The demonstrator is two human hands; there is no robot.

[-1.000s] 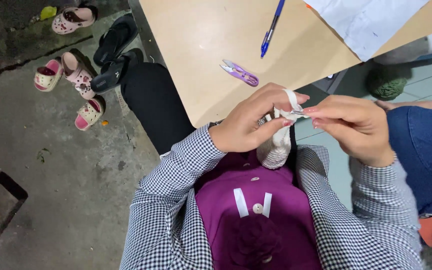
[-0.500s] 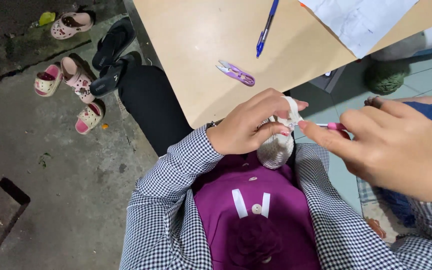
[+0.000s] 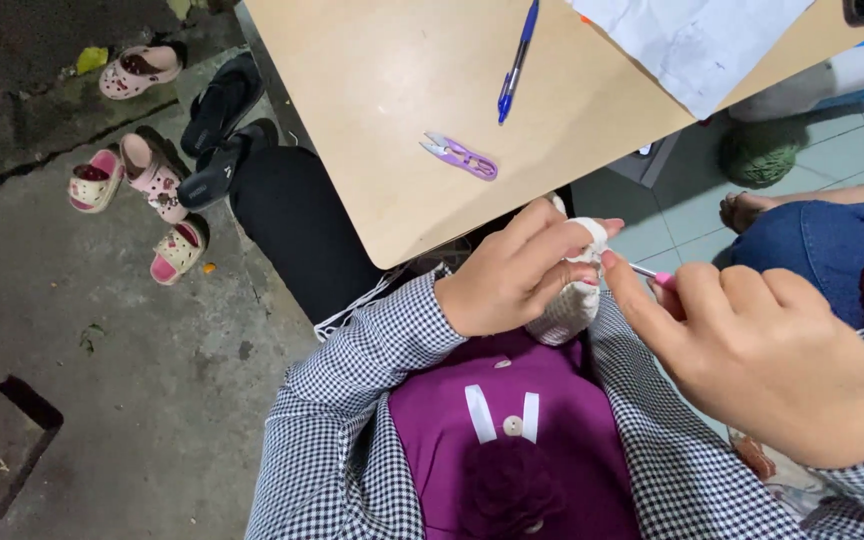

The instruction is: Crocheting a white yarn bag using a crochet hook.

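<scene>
Seen from above, just below the near edge of a tan table [image 3: 382, 110], the left hand [image 3: 512, 280] is curled around a small white crocheted piece [image 3: 567, 305]. Directly to its right, the right hand [image 3: 752, 360] pinches a pink-handled crochet hook [image 3: 650, 273], tip pointing left into the piece.

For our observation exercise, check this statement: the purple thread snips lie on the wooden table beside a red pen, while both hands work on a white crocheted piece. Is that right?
Not quite. In the head view the pen is blue, not red. The rest holds: the purple thread snips lie near it on the wooden table, while the left hand and right hand work on the white crocheted piece.
</scene>
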